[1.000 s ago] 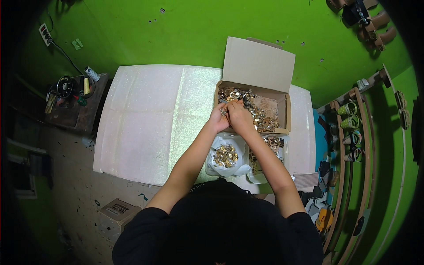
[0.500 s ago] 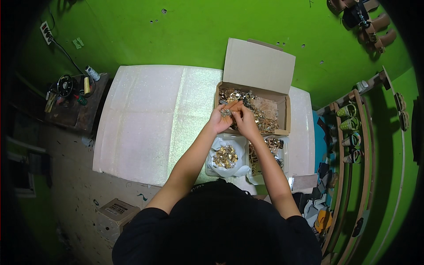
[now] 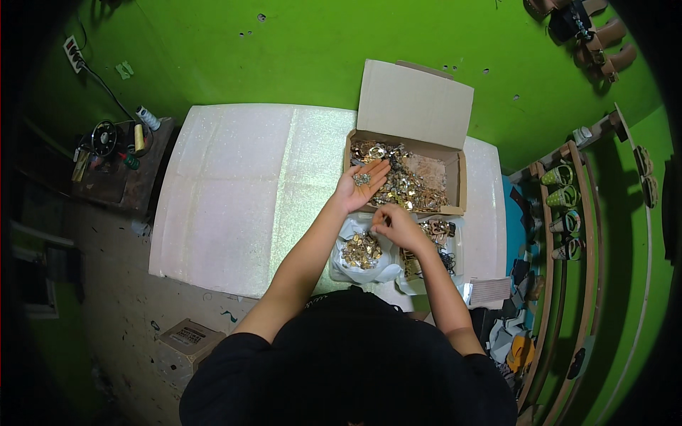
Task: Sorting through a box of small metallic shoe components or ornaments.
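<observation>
My left hand (image 3: 353,192) lies palm up over the near left part of an open cardboard box (image 3: 461,186), fingers stretched out. It holds a small heap of silvery metal pieces (image 3: 362,179) on its palm. Nearer to me, my right hand (image 3: 395,225) is closed in a pinch beside the upper right of a white plastic bag (image 3: 344,271); what it pinches, if anything, is too small to make out. Inside the bag lies a pile of gold and silver metal pieces (image 3: 361,251). Many shiny metal fittings (image 3: 405,186) fill much of the box.
Right of the bag, a white tray (image 3: 460,248) holds dark and gold fittings. Everything stands on a pale, shimmering table cover (image 3: 227,192). A wooden rack (image 3: 593,206) with sandals is at the right, and a sewing machine (image 3: 105,138) at the left. A cardboard carton (image 3: 188,341) sits on the floor.
My right hand has moved away from my left palm, toward me, to beside the white bag. My left hand stays over the box, its palm now uncovered.
</observation>
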Action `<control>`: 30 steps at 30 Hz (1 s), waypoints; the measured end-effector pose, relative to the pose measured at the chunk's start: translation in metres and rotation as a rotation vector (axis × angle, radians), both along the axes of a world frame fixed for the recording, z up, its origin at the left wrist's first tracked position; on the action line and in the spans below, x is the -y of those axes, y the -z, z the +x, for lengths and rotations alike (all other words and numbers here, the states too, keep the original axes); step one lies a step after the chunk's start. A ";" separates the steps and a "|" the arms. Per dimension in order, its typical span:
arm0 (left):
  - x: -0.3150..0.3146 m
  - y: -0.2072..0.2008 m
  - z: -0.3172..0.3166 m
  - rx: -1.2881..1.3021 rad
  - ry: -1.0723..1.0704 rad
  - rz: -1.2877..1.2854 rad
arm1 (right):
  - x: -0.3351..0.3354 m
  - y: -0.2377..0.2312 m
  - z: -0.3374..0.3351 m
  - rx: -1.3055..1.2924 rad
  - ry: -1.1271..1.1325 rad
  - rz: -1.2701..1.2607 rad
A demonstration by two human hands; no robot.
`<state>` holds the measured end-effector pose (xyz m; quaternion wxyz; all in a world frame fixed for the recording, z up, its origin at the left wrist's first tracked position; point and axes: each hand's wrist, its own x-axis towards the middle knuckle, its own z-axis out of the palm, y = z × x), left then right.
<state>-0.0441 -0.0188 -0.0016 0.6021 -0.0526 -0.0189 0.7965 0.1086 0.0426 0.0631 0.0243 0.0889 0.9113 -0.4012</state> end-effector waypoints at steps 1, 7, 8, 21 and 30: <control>0.000 -0.001 0.000 0.005 0.004 -0.003 | -0.002 -0.008 -0.006 -0.013 0.045 0.029; -0.001 0.009 -0.001 -0.089 0.004 -0.086 | 0.000 -0.031 -0.044 -0.317 0.194 0.227; -0.002 0.020 -0.004 -0.147 0.005 -0.084 | 0.000 -0.027 -0.050 -0.311 0.202 0.286; -0.009 0.015 -0.002 -0.122 0.056 -0.208 | -0.016 0.011 -0.070 -0.487 0.062 0.703; -0.010 0.025 -0.004 -0.072 0.035 -0.167 | -0.014 0.019 -0.068 -0.550 0.118 0.505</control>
